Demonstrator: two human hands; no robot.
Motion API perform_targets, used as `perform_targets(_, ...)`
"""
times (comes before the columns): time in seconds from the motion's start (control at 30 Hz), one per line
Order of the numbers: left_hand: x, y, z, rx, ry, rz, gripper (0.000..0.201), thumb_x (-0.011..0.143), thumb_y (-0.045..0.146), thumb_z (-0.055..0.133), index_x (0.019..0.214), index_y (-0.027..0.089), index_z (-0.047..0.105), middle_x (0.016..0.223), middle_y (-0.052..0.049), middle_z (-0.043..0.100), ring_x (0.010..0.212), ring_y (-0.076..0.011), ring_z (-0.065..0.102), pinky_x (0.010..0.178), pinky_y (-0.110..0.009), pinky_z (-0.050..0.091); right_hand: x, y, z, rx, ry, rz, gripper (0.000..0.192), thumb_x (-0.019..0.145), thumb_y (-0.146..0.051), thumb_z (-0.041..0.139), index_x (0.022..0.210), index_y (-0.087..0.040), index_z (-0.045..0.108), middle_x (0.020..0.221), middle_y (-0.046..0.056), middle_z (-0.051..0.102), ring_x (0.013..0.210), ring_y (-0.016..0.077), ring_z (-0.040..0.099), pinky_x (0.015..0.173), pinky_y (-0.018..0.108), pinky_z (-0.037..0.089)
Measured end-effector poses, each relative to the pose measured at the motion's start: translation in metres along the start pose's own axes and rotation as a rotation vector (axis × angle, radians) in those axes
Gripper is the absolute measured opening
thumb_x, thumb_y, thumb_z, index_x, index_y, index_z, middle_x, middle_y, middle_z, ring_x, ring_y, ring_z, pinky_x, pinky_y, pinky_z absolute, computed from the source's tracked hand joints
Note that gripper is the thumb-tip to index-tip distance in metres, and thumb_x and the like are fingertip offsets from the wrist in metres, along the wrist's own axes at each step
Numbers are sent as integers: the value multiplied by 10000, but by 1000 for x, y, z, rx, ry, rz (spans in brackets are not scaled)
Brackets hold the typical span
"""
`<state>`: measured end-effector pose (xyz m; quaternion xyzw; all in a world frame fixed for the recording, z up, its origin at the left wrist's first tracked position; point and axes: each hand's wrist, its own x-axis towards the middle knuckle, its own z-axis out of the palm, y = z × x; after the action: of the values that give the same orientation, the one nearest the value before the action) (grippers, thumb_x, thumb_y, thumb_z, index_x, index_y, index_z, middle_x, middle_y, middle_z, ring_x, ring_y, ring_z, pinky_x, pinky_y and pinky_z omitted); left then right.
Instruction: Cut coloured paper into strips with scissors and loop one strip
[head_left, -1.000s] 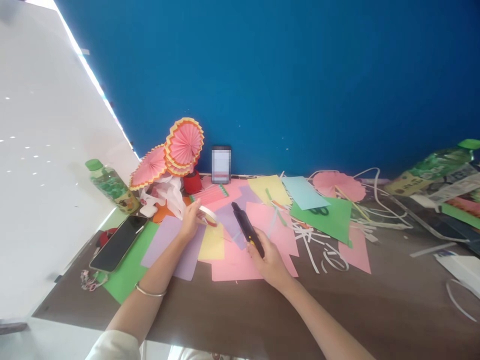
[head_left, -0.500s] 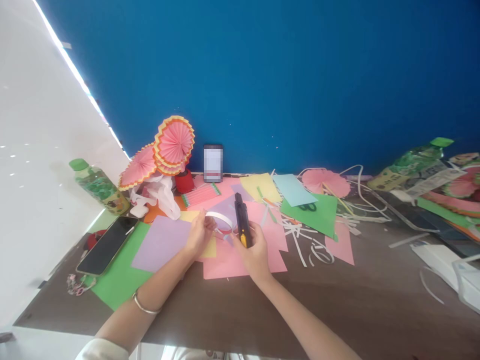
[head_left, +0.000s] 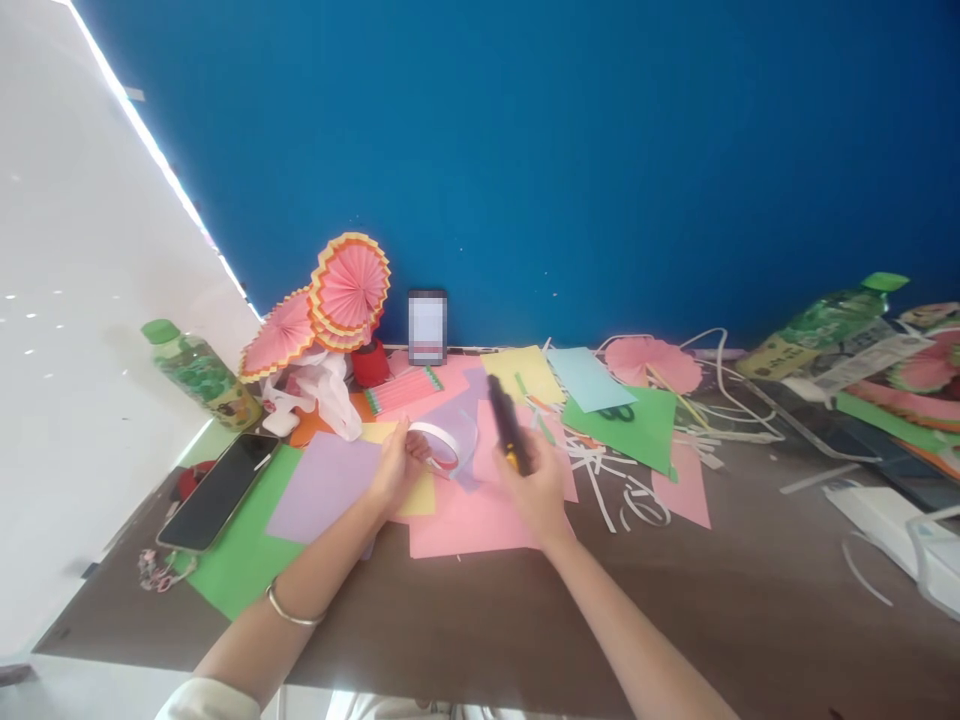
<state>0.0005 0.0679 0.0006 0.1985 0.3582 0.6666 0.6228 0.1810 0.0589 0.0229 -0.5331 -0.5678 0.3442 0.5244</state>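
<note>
My left hand pinches a curled white paper strip with a red inner edge, held just above the coloured sheets. My right hand grips a black utility knife with a yellow slider, its tip pointing away from me and blurred by motion. The knife is a little to the right of the strip, apart from it. Both hands hover over a pink sheet, a yellow sheet and a lilac sheet on the brown table.
A phone lies on a green sheet at the left. Pleated pink paper fans stand by the blue wall, next to a second phone. Green bottles, scissors and white paper trimmings lie around.
My right hand has swung the knife from beside the strip to the right, tilting its tip rightward. The left hand keeps the strip in about the same place.
</note>
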Motion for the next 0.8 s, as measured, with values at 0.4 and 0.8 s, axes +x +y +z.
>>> perform_targets(0.4, 7, 6, -6, 90, 28, 121, 477, 695, 407, 656, 522, 186, 270, 506, 86, 187, 434, -45, 250, 461, -214, 264, 68, 58, -101, -89, 534, 205, 354, 530, -293, 660, 822, -153, 517, 706, 18, 584, 603, 164, 550, 569, 299, 458)
perform_targets(0.8, 10, 9, -17, 142, 11, 155, 462, 707, 415, 639, 513, 186, 287, 495, 84, 204, 436, -54, 252, 477, -228, 255, 71, 65, -124, -608, 487, 128, 472, 610, -273, 605, 1035, -78, 538, 828, 141, 624, 760, 256, 567, 741, 385, 426)
